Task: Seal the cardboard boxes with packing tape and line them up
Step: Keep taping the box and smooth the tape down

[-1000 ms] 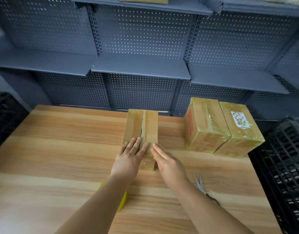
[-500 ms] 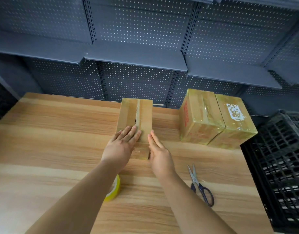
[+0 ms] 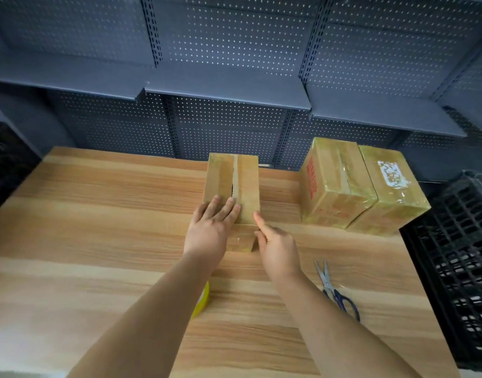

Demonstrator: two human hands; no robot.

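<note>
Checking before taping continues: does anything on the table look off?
Yes. The middle box shows a dark gap along its top seam; the flaps do not meet. The two sealed boxes to its right sit askew to the table edge.

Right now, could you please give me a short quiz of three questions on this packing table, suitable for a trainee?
1. True or false: the scissors lie on the table, touched by no hand.
2. Where does the left hand rest? A: on top of the middle box; B: on the scissors; C: flat on the table.
3. Fill in: ___ taped boxes stand side by side, right of the middle box.

Key: 1 true; 2 A; 3 two.
</note>
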